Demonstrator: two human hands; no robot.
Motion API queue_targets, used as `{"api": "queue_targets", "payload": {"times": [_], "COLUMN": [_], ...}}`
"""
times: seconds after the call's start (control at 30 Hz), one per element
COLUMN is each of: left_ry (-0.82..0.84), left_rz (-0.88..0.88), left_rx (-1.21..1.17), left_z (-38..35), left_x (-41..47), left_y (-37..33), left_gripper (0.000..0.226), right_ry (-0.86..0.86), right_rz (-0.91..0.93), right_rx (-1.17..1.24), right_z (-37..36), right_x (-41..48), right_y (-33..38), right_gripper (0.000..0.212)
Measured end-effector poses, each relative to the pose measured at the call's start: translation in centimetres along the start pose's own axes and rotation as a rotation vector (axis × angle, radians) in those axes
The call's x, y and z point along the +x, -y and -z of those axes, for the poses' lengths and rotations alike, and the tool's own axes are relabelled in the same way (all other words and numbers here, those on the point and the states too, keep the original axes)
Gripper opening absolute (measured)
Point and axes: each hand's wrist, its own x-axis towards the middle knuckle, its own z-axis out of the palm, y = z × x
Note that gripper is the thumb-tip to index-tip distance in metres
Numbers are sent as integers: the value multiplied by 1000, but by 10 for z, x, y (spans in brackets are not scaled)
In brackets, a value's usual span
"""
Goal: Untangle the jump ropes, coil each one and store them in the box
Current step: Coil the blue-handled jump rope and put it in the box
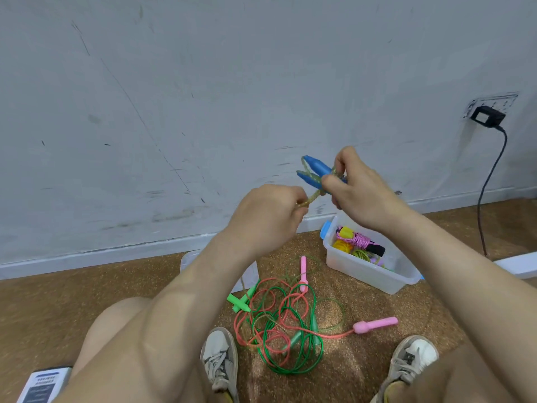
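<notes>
While the right hand (360, 193) grips the two blue plastic handles (315, 167) of one jump rope side by side, raised in front of the grey wall (203, 82), the left hand (267, 216) pinches its translucent glittery cord (313, 195) just beside them. This looks like the wrapping that finishes a coil. To do it well, hold the cord taut, lay each turn snug against its neighbour, and tuck the loose end under a turn so nothing springs open. The clear plastic box with blue latches (366, 274) sits on the brown floor (58, 301) near the wall, already holding bundled ropes (359, 242). A tangle of green and red cords (279, 324) lies on the floor between the shoes (220, 362), not yet sorted.
</notes>
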Motion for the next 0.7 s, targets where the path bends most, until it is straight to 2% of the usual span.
{"api": "queue_targets", "payload": {"times": [0.07,0.13,0.23,0.37,0.43,0.53,0.6,0.63,0.7], "left_ry": [-63,-116,-133,38,119,208,224,215,175], "left_rz": [-107,-140,-67,102,217,410,518,549,540], "left_rx": [124,130,52,-33,-212,-727,-1016,-1070,-1035], "left_z": [5,11,17,11,8,7,8,8,4], "left_x": [-2,-2,-1,1,3,5,7,8,9], "left_y": [-1,-1,2,-1,1,4,5,5,5], "left_gripper": [20,21,23,31,35,37,36,36,37], "right_ry": [49,109,202,240,230,183,88,42,-13], "right_rz": [46,106,172,251,265,289,332,339,357], "right_rx": [-113,-216,-339,-550,-608,-671,-744,-764,-762], "right_z": [1,1,0,-7,-13,-16,-17,-19,-22], "right_x": [0,-2,-7,-9,-9,-10,-12,-13,-14], "right_y": [-1,2,6,6,4,2,3,4,3], "right_gripper": [23,27,32,32,35,40,35,35,36]}}
